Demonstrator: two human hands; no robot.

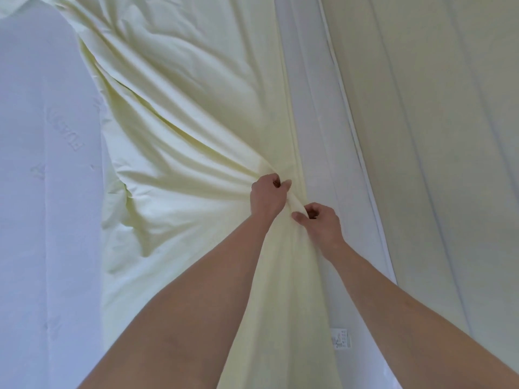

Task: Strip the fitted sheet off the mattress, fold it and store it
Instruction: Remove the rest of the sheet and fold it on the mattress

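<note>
I'm watching the sheet [174, 130] lying bunched on the mattress [42, 192], trailing up-left from the hands | left hand [266, 196] pinching a fold; right hand [320, 223] pinching it just beside | both gripping at the right edge; I'm judging the pull runs toward me

mattress [42, 192]: white, quilted, bared along the left
fitted sheet [174, 113]: pale yellow, rumpled, lying across mattress top, bunched toward the right edge

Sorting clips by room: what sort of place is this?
Most likely a bedroom: a bare white mattress, a pale yellow fitted sheet bunched on it, gripped by both hands.
</note>
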